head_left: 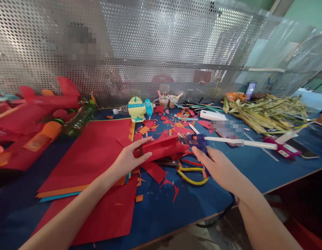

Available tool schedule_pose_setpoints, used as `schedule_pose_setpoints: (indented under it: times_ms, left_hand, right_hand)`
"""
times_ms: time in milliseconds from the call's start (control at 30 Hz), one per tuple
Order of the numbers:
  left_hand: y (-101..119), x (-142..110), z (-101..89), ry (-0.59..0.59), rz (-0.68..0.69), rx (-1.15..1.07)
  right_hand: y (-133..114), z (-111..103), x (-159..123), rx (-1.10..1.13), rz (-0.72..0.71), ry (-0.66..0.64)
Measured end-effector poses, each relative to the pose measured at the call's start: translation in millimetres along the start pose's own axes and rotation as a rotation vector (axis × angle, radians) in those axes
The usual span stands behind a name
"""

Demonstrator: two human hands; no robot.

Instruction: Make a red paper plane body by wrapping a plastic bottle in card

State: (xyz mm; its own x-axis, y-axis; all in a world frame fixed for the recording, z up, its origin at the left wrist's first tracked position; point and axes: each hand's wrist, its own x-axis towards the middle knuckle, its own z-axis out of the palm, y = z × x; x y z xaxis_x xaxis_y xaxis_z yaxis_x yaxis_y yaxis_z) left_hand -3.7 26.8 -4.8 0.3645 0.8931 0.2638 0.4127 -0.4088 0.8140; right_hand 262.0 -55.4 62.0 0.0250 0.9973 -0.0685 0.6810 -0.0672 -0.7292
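My right hand is closed round the handle of a blue hot glue gun. A long white glue stick sticks out of its back end. The gun's nozzle points left, by the edge of a rolled red paper tube. At the tube's left end, my left hand grips it between thumb and fingers. Yellow-handled scissors lie below the gun, with their blades partly hidden under the tube. Red paper scraps lie close by.
A stack of red sheets lies at left, beside red paper-covered bottles. Behind are a yellow-decorated bottle, cups and several paper scraps. Dried stalks and a purple power strip occupy the right. A perforated metal panel stands behind.
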Motion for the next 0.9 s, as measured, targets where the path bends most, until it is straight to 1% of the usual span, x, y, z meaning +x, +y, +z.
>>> schedule_pose_setpoints:
  times_ms: [133, 233, 333, 433, 500, 600, 733, 900]
  left_hand:
    - [1.8, -0.1, 0.4, 0.005, 0.000, 0.001]
    - [3.0, -0.2, 0.8, 0.008, 0.000, -0.003]
    - [3.7, -0.1, 0.8, 0.008, -0.004, -0.005]
    - [4.2, 0.2, 0.5, 0.006, -0.010, -0.007]
    - [4.4, 0.2, 0.4, 0.005, -0.012, -0.010]
    - [4.7, -0.2, 0.5, 0.006, -0.013, -0.015]
    - [4.7, -0.8, 0.7, 0.000, -0.019, -0.016]
    - [1.2, 0.4, 1.6, 0.003, -0.012, -0.025]
  right_hand:
    - [2.1, -7.0, 0.0, 0.024, -0.010, 0.015]
    - [5.5, -10.2, 0.2, 0.029, 0.020, 0.018]
    - [7.5, -11.5, 0.2, 0.025, 0.044, 0.035]
    - [7.0, -9.2, -0.3, 0.049, 0.037, 0.038]
    - [5.2, -4.1, -0.9, 0.076, 0.023, 0.010]
    - [0.0, 9.2, -1.5, 0.120, -0.017, -0.059]
    - [-11.7, 28.0, -2.1, 0.174, -0.125, -0.134]
    - [-29.3, 39.0, -3.4, 0.188, -0.163, -0.186]
